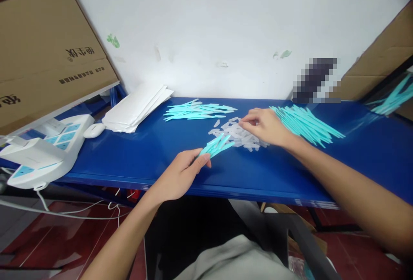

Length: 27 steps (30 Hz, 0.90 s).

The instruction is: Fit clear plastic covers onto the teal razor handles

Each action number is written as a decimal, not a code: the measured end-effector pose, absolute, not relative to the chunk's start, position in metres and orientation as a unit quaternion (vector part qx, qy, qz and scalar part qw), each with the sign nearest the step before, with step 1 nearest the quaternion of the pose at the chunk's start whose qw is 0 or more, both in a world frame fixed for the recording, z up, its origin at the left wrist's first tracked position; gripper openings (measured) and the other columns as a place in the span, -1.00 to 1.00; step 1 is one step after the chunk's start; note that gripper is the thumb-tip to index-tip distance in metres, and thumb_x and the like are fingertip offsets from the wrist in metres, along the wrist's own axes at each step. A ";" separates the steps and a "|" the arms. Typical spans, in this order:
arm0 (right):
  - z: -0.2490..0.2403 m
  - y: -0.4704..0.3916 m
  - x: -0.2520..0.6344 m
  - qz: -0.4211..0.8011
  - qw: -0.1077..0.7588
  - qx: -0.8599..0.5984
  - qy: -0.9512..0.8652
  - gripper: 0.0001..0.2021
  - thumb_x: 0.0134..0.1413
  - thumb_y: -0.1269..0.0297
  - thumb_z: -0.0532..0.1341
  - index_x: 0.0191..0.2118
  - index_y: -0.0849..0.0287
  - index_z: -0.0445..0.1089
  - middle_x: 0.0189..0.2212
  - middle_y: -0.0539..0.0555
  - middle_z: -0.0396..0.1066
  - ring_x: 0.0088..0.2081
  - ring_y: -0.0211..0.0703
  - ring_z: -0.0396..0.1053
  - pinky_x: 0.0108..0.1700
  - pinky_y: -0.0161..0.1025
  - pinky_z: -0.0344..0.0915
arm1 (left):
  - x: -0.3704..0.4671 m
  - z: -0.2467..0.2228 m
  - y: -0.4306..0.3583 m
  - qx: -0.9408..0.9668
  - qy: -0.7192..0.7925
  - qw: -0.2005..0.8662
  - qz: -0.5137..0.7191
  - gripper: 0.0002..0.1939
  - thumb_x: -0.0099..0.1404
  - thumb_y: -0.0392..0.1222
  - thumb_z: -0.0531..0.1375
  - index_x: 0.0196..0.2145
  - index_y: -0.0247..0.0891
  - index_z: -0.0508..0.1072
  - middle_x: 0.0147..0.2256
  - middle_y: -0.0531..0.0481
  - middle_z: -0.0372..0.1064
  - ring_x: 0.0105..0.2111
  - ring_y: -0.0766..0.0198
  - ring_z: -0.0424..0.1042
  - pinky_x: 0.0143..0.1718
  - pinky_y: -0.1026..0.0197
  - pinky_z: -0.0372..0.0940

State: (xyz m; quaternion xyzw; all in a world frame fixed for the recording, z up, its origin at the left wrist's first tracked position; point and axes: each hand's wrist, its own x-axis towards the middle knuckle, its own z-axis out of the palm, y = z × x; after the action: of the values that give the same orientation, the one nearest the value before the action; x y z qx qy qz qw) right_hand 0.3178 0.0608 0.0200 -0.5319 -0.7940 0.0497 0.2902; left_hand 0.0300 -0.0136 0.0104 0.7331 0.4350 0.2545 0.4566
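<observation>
My left hand (pixel 183 170) is closed around a small bundle of thin turquoise sticks (pixel 218 144), whose tips fan out to the right above the blue table (pixel 145 155). Just beyond them lies a loose heap of small translucent caps (pixel 237 133). Over the heap's right side is my right hand (pixel 266 126), thumb and fingertips pinched together; whatever is between them is too small to make out. A spread of turquoise sticks with pale ends (pixel 196 111) lies behind the heap to the left. To the right, partly behind my right hand, rests a larger pile of turquoise sticks (pixel 309 125).
White envelopes (pixel 137 106) are stacked at the back left, beside a white mouse (pixel 94 130) and a power strip (pixel 69 142). A large cardboard box (pixel 48 39) stands at the left. More turquoise sticks (pixel 395 99) show at the far right. A white wall (pixel 206 26) closes off the back.
</observation>
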 end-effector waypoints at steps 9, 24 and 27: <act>0.018 0.062 0.319 0.044 0.307 -0.579 -0.754 -0.63 0.17 0.06 0.18 -0.28 0.21 0.67 -0.68 -0.03 0.28 -0.57 -0.23 0.16 -0.34 -0.20 0.11 | 0.032 0.002 -0.010 0.638 0.438 0.537 0.337 -0.52 0.50 0.10 -0.10 -0.15 -0.28 0.48 -0.53 0.16 -0.13 -0.55 0.35 -0.17 -0.55 0.28 -0.15; 0.032 0.004 0.243 0.439 0.368 -0.362 -0.735 -0.66 0.23 -0.07 0.25 -0.19 0.14 0.48 -0.63 -0.11 0.26 -0.57 -0.27 0.19 -0.51 -0.29 0.10 | 0.108 0.015 -0.015 0.372 0.405 0.602 0.579 -0.32 0.34 -0.12 0.05 0.38 -0.12 0.06 -0.54 0.21 0.05 -0.62 0.40 0.02 -0.57 0.35 0.01; 0.035 0.001 0.244 0.513 0.410 -0.358 -0.664 -0.64 0.17 -0.06 0.31 -0.41 0.12 0.31 -0.51 -0.06 0.34 -0.45 -0.21 0.36 -0.40 -0.26 0.32 | 0.126 0.015 -0.015 0.358 0.378 0.615 0.592 -0.36 0.41 -0.11 0.05 0.40 -0.04 0.00 -0.51 0.20 0.08 -0.60 0.41 0.08 -0.55 0.36 0.05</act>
State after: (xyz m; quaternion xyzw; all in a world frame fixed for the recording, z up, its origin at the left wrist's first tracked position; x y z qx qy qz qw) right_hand 0.2437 0.0007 0.0353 -0.3579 -0.6637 0.5133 0.4097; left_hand 0.1260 -0.0145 0.0145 0.3577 0.3778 0.5923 0.6153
